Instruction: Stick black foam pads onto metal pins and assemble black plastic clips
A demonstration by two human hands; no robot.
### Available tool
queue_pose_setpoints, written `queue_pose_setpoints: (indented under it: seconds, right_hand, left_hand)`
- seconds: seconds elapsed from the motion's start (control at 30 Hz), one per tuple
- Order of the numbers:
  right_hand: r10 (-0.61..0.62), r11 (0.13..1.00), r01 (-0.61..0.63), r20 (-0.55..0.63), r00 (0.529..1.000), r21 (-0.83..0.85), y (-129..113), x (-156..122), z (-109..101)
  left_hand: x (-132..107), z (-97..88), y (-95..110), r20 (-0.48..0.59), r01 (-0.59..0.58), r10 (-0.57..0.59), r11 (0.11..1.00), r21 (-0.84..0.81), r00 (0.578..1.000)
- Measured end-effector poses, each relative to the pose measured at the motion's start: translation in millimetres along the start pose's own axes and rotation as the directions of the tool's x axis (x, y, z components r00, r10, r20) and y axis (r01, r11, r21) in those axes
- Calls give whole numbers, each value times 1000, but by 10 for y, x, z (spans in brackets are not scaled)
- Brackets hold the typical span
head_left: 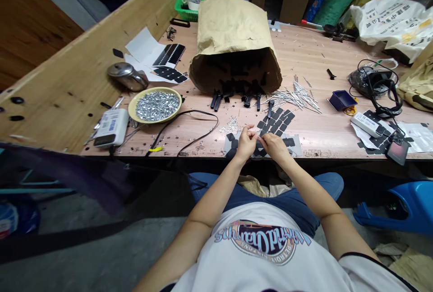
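Close together above the table's front edge, both hands are closed in a pinch. My left hand [247,142] has thumb and fingers pressed together, and what they hold is too small to name. Beside it, my right hand [275,146] pinches at a tiny pale bit between the two hands. Under and beyond them lie dark rounded pads [278,121] in rows, some on a grey sheet [296,146]. A black plastic part [270,108] with a thin rod rests just past the pads. Small metal pieces [232,123] are scattered left of the pads.
A large paper sack [233,25] lies open towards me, spilling black parts [237,88]. Thin metal rods [297,97] are heaped on its right. At left are a yellow bowl [133,113] of metal pieces, a white box-shaped device [112,127] and a black cord [198,111].
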State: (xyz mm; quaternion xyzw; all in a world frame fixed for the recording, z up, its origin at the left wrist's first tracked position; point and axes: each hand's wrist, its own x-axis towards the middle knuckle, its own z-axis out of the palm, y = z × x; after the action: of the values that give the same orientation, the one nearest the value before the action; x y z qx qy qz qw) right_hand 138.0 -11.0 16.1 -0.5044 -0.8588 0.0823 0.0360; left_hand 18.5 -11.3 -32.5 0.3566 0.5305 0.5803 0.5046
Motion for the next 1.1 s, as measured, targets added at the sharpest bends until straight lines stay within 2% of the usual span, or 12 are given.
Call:
queue_pose_setpoints:
  seconds: [0.1, 0.2, 0.3, 0.4, 0.47, 0.53, 0.63, 0.73, 0.8, 0.87, 1.0, 1.1]
  right_hand:
    - [19, 999, -20, 20, 1000, 26, 35, -44, -46]
    - [-34, 998, 33, 15, 999, 60, 87, -117, -101]
    - [-95, 994, 93, 38, 995, 52, 126, -209, -136]
    - [-87, 996, 83, 88, 992, 45, 147, -341, -117]
    - [-9, 998, 5, 82, 997, 55, 188, -467, -74]
    - [144, 988, -146, 44, 989, 54, 286, -621, -22]
    - [385, 922, -384, -21, 923, 42, 526, -856, 43]
    - [487, 873, -485, -38, 873, 43, 686, -979, 83]
    - [513, 857, -512, -17, 858, 53, 607, -955, 122]
    - [511, 856, -512, 28, 859, 67, 341, -859, 191]
    - [327, 930, -343, 131, 936, 132, -341, -625, 338]
    - [327, 927, -343, 116, 938, 151, -362, -594, 297]
  left_hand:
    - [42, -14, 48, -27, 101, -103, 992, -80, 994]
    - [87, -45, 109, -44, 150, -158, 979, -140, 987]
    - [109, -69, 140, -65, 144, -155, 978, -152, 986]
    - [96, -57, 115, -8, 124, -125, 988, -90, 992]
    - [82, -42, 82, 53, 95, -94, 995, -21, 994]
    - [83, -48, 57, 51, 53, -55, 997, 53, 997]
    - [124, -119, 64, -64, 1, 8, 990, 143, 998]
    - [177, -224, 115, -129, -43, 67, 983, 179, 989]
    - [193, -276, 151, -138, -80, 106, 980, 185, 985]
    - [189, -305, 175, -150, -116, 145, 976, 187, 978]
    - [153, -341, 191, -171, -141, 175, 971, 195, 970]
    - [132, -403, 201, -191, -139, 178, 970, 199, 965]
